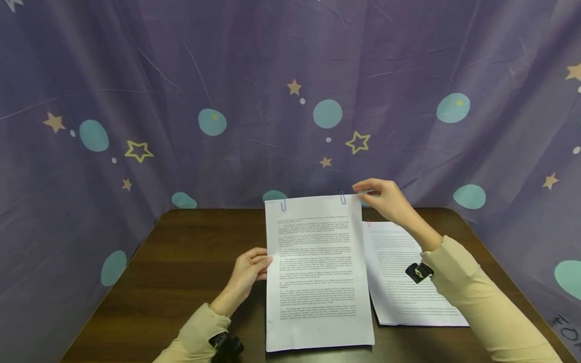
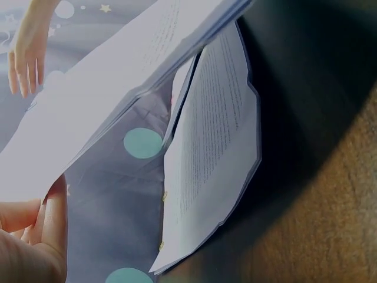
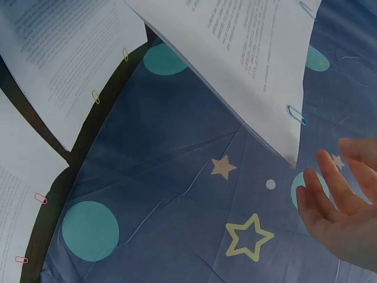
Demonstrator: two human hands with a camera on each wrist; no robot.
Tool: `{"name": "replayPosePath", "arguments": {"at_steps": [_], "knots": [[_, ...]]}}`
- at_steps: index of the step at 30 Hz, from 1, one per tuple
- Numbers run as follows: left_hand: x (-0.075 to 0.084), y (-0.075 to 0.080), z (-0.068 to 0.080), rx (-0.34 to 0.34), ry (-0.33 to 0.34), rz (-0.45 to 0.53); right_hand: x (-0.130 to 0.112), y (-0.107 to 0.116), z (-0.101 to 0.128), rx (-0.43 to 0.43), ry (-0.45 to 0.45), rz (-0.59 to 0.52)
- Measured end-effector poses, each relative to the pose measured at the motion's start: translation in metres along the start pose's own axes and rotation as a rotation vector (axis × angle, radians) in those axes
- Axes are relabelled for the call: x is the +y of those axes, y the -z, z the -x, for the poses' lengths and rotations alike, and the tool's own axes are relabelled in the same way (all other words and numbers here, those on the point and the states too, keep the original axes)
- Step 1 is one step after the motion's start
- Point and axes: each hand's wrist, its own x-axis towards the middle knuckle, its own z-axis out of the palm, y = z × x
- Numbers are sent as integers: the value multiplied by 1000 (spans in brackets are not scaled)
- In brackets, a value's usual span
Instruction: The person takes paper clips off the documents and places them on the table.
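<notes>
A clipped stack of printed pages (image 1: pixel 317 272) is raised at the centre, its lower edge near the table. Two blue paper clips (image 1: pixel 342 198) sit on its top edge. My left hand (image 1: pixel 251 269) pinches the stack's left edge between thumb and fingers (image 2: pixel 29 236). Just off the top right corner hovers my right hand (image 1: pixel 381 199), its fingers (image 3: pixel 341 206) spread and clear of the paper. In the right wrist view the held stack (image 3: pixel 253 53) shows the blue clips (image 3: pixel 296 115) along its edge.
A second stack (image 1: pixel 408 282) with red clips (image 1: pixel 368 223) lies flat on the dark wooden table (image 1: pixel 181 262) at the right. Under the raised pages lies another stack with yellow clips (image 2: pixel 206 165). A purple star-patterned cloth (image 1: pixel 181 101) closes in the back and sides.
</notes>
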Motion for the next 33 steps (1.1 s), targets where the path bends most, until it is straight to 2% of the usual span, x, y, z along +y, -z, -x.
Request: {"name": "replayPosePath", "arguments": {"at_steps": [11,15,23,33], "knots": [[-1,-1,-1,-6,-17,7,3,-4,-19,-124,0,-24],[-1,-2,-2,-18,-28,10,3,-5,-23,-134,-10,-9],[-1,-2,0,-25,-7,5,0,-7,-27,-142,-41,31],[0,-3,2,-24,-9,-8,2,-9,-27,-138,-72,32]]}}
